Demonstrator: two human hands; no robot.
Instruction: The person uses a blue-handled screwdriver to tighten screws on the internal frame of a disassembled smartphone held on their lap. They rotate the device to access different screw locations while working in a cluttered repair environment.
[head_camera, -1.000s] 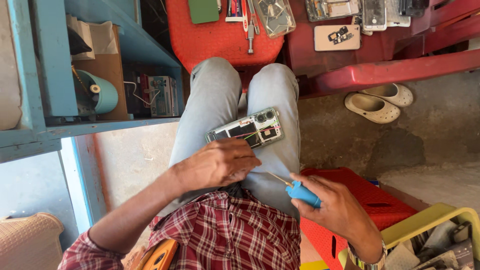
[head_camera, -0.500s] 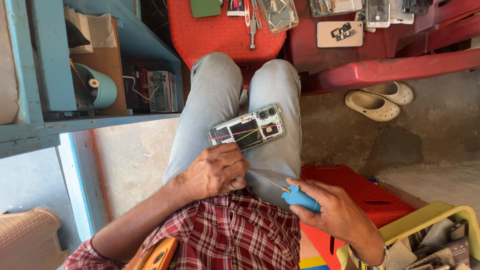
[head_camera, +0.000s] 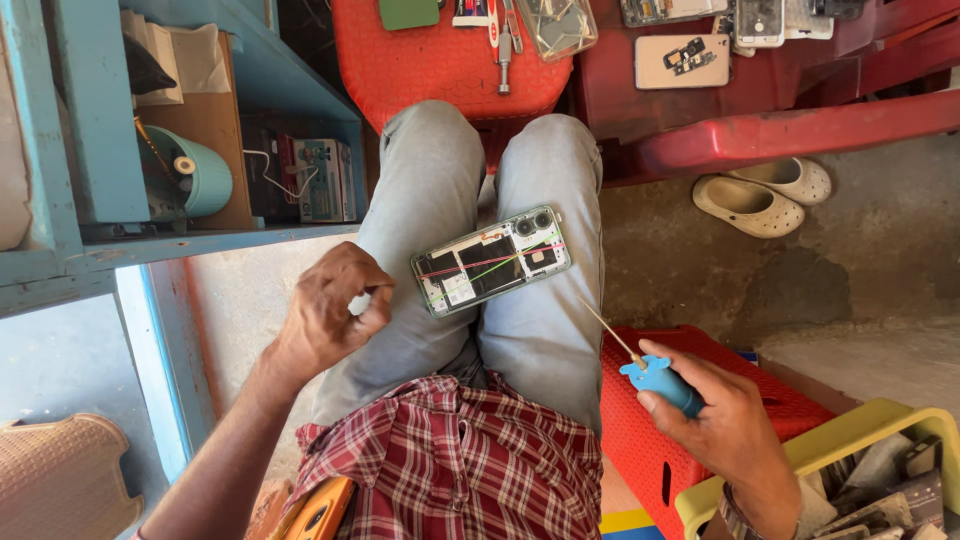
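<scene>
1. The right hand (head_camera: 725, 420) is gripping a blue-handled screwdriver (head_camera: 655, 378), fingers pressed together round the handle, its thin shaft pointing up and left toward the lap.
2. The left hand (head_camera: 330, 315) is curling loosely, thumb and fingertips pinching together; whether something tiny is sitting in that grip, I cannot tell.
3. Between the two grips, the opened phone (head_camera: 492, 260) is lying across the knees, touched by neither hand, back cover off, boards and coloured wires showing.
4. Judging by that, the opening-up looks done and the work inside looks unfinished.
5. Beyond the knees, a red stool (head_camera: 440, 70) is carrying small tools and a clear case.
6. Past the right grip, pale slippers (head_camera: 765, 195) are lying on the floor.
</scene>
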